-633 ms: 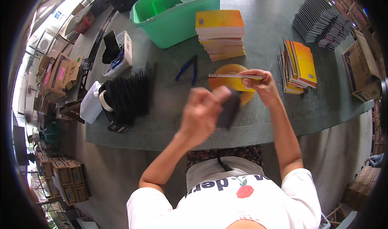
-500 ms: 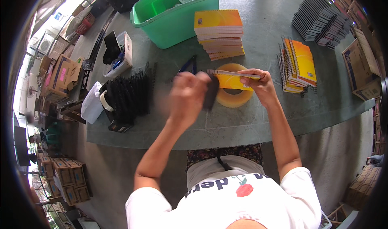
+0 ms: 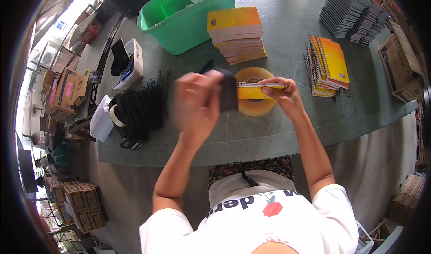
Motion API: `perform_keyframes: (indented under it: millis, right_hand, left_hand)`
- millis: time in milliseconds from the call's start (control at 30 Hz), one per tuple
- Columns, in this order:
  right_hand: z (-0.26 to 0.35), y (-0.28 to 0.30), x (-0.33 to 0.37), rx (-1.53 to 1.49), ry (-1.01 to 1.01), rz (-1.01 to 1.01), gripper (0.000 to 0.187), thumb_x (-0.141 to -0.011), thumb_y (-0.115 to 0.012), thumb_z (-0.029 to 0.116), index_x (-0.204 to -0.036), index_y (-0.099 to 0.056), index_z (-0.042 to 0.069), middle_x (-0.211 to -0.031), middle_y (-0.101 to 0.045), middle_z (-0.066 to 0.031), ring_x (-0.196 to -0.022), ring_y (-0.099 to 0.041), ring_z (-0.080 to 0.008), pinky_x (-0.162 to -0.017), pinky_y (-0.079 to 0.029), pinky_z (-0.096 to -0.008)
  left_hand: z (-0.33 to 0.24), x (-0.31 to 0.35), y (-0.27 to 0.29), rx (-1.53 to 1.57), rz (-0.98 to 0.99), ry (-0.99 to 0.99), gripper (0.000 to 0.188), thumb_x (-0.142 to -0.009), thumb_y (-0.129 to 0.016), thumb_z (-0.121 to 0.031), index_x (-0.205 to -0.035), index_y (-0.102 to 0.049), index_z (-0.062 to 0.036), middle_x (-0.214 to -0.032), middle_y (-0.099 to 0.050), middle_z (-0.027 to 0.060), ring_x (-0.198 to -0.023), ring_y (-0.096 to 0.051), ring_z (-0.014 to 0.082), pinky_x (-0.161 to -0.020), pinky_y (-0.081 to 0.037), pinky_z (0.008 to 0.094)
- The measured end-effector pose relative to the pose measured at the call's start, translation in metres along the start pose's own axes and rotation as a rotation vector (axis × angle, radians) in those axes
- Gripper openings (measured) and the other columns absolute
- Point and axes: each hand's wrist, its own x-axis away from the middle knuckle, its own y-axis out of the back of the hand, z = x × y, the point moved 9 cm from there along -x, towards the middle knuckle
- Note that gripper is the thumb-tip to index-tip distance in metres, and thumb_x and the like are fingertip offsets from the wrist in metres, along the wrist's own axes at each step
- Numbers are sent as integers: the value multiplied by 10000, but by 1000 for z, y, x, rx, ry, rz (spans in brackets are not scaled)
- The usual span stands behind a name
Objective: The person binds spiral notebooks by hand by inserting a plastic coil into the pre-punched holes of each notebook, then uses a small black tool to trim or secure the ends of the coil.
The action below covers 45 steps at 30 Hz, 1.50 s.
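My right hand [image 3: 287, 94] pinches a small yellow notebook [image 3: 251, 92] by its right end, with the thumb on the near side. The notebook is held edge-up over a large amber roll of clear tape [image 3: 257, 110]. At the notebook's left end is my left hand [image 3: 195, 99], raised and smeared by motion, its fingers bent. A dark, flat-looking shape [image 3: 229, 90] lies between that hand and the notebook; what it is, and whether the left hand grips it, I cannot make out. Behind the left hand, a dark blue-handled tool [image 3: 207, 67] is mostly hidden.
Black binding coils [image 3: 141, 103] are bunched at the left, near a white tub [image 3: 136, 67]. A green bin [image 3: 188, 34] stands behind a stack of yellow notebooks [image 3: 235, 23]. Coil-bound notebooks [image 3: 330, 63] lie at the right, with dark stacked notebooks [image 3: 348, 16] farther back.
My left hand has shifted a little to the left, and the dark shape has moved slightly left and up. My right hand still holds the notebook, a bit farther left.
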Motion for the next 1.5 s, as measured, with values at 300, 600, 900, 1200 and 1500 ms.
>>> perform_keyframes:
  millis: [300, 600, 900, 1200, 1500]
  right_hand:
    - [78, -62, 12, 1226, 610, -12, 274, -736, -706, 25, -1001, -634, 26, -971, -655, -114, -954, -630, -272, -891, -472, -367]
    - [59, -80, 8, 1183, 638, -94, 245, -791, -666, 123, -1029, -608, 113, -923, -615, -63, -883, -618, -268, -826, -452, -389]
    - [65, -89, 12, 1313, 655, -62, 147, -771, -686, 153, -895, -615, 122, -834, -613, -15, -805, -607, -209, -771, -436, -366]
    - [63, -81, 5, 1286, 592, -11, 124, -768, -682, 139, -878, -634, 108, -790, -644, -33, -749, -638, -225, -743, -481, -370]
    - [61, -81, 5, 1209, 662, -67, 129, -792, -668, 129, -916, -667, 94, -809, -686, -55, -733, -665, -243, -681, -514, -354]
  left_hand:
    - [-24, 45, -34, 110, 239, -74, 245, -712, -759, -91, -870, -572, -87, -902, -574, 102, -845, -578, 302, -704, -480, 397]
    - [33, 17, -48, 337, 401, 97, 193, -783, -623, 94, -934, -564, -12, -862, -587, 117, -713, -622, 264, -629, -510, 343]
    - [44, 21, -48, 119, 535, 135, 188, -840, -663, -186, -952, -560, -75, -786, -593, 71, -709, -617, 292, -666, -503, 399]
    - [38, 20, -54, 195, 505, 115, 210, -811, -688, -138, -968, -571, -62, -928, -603, 83, -822, -617, 282, -695, -490, 385]
    - [15, 9, -55, 108, 359, -85, 187, -795, -670, -95, -961, -586, -83, -890, -620, 53, -876, -602, 249, -815, -417, 382]
